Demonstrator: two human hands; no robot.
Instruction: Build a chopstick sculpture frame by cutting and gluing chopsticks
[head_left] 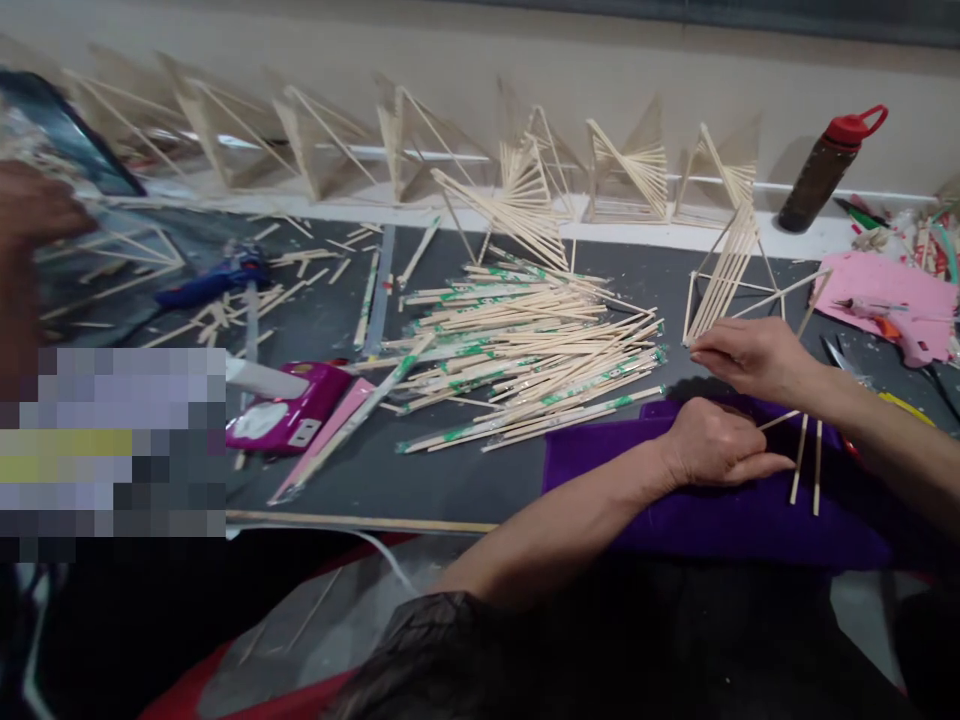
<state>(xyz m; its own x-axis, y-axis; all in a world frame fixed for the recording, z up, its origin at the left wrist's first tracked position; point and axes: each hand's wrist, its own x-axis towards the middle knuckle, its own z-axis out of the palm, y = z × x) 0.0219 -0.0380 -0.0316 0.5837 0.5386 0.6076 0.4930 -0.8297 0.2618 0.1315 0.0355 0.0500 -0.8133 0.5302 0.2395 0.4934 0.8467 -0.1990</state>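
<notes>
Right fingertips at the frame's near left corner, left hand low over the cloth

Your right hand (750,352) has its fingertips drawn together at the near left foot of the stick frame (724,275); whether they pinch the frame or only touch it, you cannot tell from here. Your left hand (709,440) is nearer, fingers curled above the purple cloth (592,475). A thin stick (781,419) shows at its right side, but the hand hides whether it is gripped.

The frame stands just beyond your right fingertips, its fan of slats leaning far and right. The left hand is apart from it, on the near side. Two loose sticks (805,455) (817,470) lie on the cloth, just right of your left thumb.

Expect the frame to be very light, each stick stiff but the joints probably fragile. Best take it by a corner or a thick edge, with a gentle pinch; squeezing the slats could spring them loose. Single sticks should be smooth and apt to roll, so hold one near its middle.

Left of your hands lies the pile (525,340) of sticks, many in wrappers.
</notes>
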